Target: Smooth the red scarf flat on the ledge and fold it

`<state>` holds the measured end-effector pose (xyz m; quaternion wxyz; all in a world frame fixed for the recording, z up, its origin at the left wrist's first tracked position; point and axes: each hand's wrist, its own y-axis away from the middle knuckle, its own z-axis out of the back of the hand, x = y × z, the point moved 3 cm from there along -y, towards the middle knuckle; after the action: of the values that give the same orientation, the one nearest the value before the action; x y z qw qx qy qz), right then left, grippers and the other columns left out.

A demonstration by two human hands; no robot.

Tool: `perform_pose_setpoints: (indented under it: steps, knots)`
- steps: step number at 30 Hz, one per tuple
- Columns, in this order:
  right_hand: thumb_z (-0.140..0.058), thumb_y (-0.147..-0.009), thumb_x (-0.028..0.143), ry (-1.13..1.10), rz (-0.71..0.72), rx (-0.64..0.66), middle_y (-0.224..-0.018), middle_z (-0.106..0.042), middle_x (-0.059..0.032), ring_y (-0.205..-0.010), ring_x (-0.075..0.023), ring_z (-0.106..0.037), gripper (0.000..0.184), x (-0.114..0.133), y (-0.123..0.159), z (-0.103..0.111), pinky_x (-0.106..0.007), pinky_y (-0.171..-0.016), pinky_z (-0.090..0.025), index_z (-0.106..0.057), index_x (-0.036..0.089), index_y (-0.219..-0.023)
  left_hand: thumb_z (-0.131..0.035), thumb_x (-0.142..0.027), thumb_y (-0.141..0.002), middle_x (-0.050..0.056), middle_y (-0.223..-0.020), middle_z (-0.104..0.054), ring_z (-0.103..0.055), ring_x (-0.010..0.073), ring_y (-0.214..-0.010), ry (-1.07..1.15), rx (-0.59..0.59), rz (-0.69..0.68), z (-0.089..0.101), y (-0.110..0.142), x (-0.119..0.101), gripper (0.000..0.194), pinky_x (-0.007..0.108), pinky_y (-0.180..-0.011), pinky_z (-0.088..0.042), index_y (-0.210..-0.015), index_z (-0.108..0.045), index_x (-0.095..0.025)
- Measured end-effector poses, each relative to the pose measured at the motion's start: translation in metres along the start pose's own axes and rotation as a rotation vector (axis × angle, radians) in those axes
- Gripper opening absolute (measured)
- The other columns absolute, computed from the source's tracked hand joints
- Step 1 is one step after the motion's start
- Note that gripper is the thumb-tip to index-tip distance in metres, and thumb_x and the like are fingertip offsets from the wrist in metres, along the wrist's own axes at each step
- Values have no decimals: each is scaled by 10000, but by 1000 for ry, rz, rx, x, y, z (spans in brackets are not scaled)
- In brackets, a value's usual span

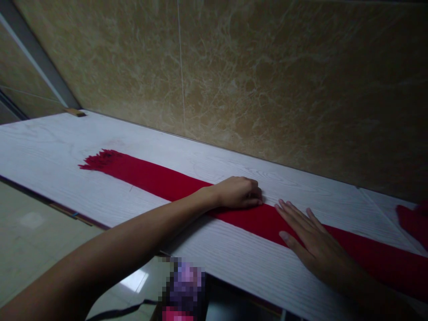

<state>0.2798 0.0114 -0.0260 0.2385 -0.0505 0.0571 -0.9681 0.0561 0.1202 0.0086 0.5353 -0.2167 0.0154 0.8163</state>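
Observation:
A long red scarf (pixel 147 176) lies flat in a narrow strip across the white wood-grain table (pixel 214 245), its fringed end (pixel 102 159) at the left. My left hand (pixel 238 191) rests on the middle of the strip, its fingers curled down at the far edge of the cloth. Just to the right, my right hand (pixel 307 238) lies palm down on the scarf with fingers stretched out. From there the fabric runs on past my right forearm to the right side of the view.
A tan marbled tile wall (pixel 250 80) stands along the table's back edge. More red cloth (pixel 414 223) sits at the far right. A small wooden block (pixel 75 112) is at the back left corner. Below the near edge is a tiled floor (pixel 30 232), with a blurred-out patch (pixel 185 285).

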Motion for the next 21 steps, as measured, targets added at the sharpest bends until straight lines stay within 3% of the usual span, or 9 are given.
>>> perform_pose_setpoints:
  steps: [3, 5, 9, 11, 13, 21]
  knots:
    - [-324, -1061, 479, 12, 6, -48, -1640, -338, -69, -1522, -286, -271, 596, -2, 1, 3, -671, -1198, -247, -269, 271, -1617, -561, -312, -1007, 89, -1081, -709, -671, 196, -979, -16, -12, -26, -1, 0, -2, 243, 276, -869, -508, -1100, -741, -178]
    - [-329, -1062, 467, 24, 10, -80, -1643, -331, -67, -1521, -286, -273, 596, -2, 3, 4, -669, -1197, -254, -249, 280, -1622, -547, -338, -1014, 120, -1212, -679, -636, 230, -1126, -61, -62, -42, -2, 0, -6, 303, 325, -983, -486, -1217, -701, -173]
    - [-332, -1058, 463, 35, 15, -46, -1624, -371, -79, -1509, -296, -303, 606, -4, 6, -1, -657, -1196, -276, -247, 268, -1626, -476, -414, -1040, 157, -1607, -392, -259, 339, -1531, -149, -71, 54, -9, -1, -8, 538, 523, -1204, -290, -1516, -443, -166]
    - [-340, -1055, 462, 36, 4, -34, -1629, -363, -72, -1512, -295, -296, 611, -6, 7, -3, -648, -1200, -276, -238, 277, -1628, -418, -469, -1053, 166, -1671, -261, -114, 369, -1570, -147, 0, 152, -14, -1, -6, 605, 596, -1221, -209, -1567, -351, -158]
    - [-345, -1054, 459, 40, -15, -51, -1640, -343, -62, -1519, -290, -277, 610, -9, 8, -2, -638, -1208, -266, -234, 288, -1629, -386, -519, -1052, 182, -1686, -200, -78, 379, -1572, -139, 44, 221, -17, 0, -5, 650, 620, -1223, -171, -1582, -318, -149]
    - [-322, -1056, 468, 50, -11, -43, -1619, -382, -88, -1509, -298, -304, 609, -11, 9, 0, -668, -1191, -271, -258, 253, -1623, -375, -511, -1060, 165, -1693, -179, -48, 365, -1574, -143, 89, 247, -13, 0, -8, 627, 584, -1247, -151, -1574, -355, -153]
